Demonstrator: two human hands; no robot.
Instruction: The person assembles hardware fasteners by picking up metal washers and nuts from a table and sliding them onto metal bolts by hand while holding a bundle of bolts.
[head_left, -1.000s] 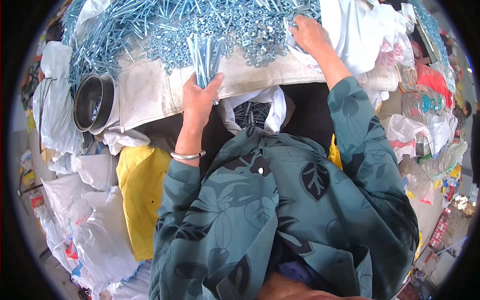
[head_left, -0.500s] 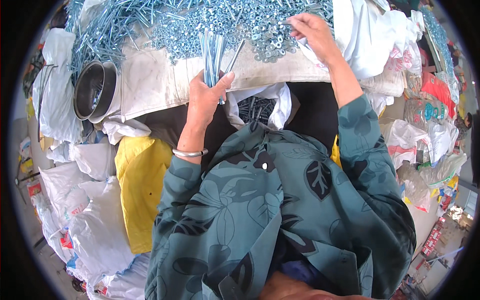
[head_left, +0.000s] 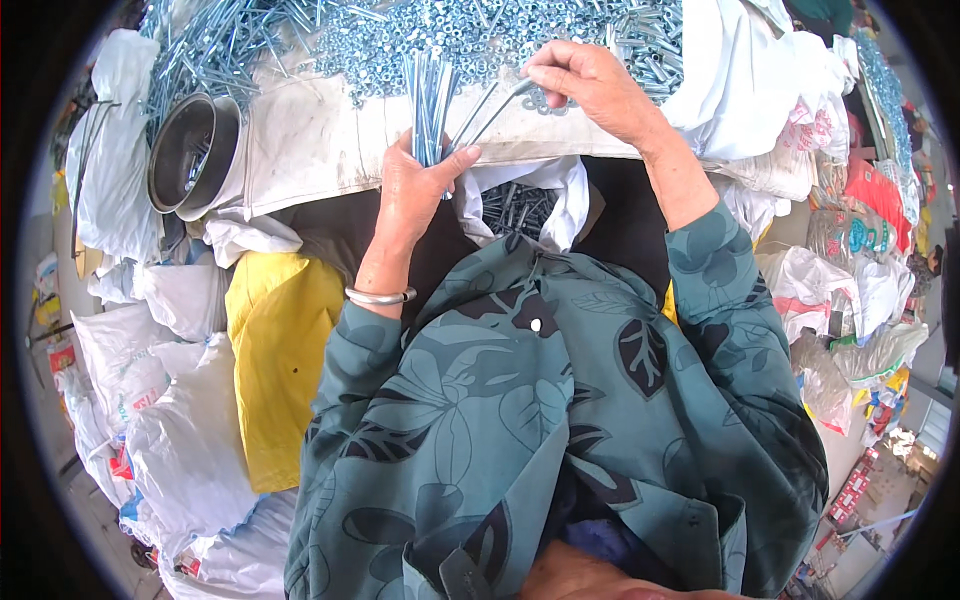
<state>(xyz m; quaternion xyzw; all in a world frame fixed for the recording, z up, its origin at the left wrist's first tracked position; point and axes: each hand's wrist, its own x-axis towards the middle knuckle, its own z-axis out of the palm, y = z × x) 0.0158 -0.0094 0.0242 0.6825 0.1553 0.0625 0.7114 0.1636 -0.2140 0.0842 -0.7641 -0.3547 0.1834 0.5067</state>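
Note:
My left hand (head_left: 408, 190) is wrapped round a bundle of long, thin silvery bolts (head_left: 430, 105), which stand nearly upright in it. Two of them lean out to the right past my left thumb, and one long bolt (head_left: 503, 108) reaches up to my right hand (head_left: 598, 92). My right thumb and forefinger are pinched together at that bolt's far end; whatever small part sits between them is too hidden to name. Close below those fingers lie washers (head_left: 548, 104), and behind the bundle spreads a heap of small metal nuts (head_left: 385, 50).
Loose long bolts (head_left: 215, 60) are piled at the far left, short metal sleeves (head_left: 650, 55) at the far right. A dark round bowl (head_left: 222, 150) holds a few metal pieces. A white sack (head_left: 573, 190) of dark metal parts stands before me. Full sacks (head_left: 185, 440) crowd the left.
My right hand has come left from over the heap of small parts to the tip of the leaning bolt. My left hand keeps the bundle in nearly the same place.

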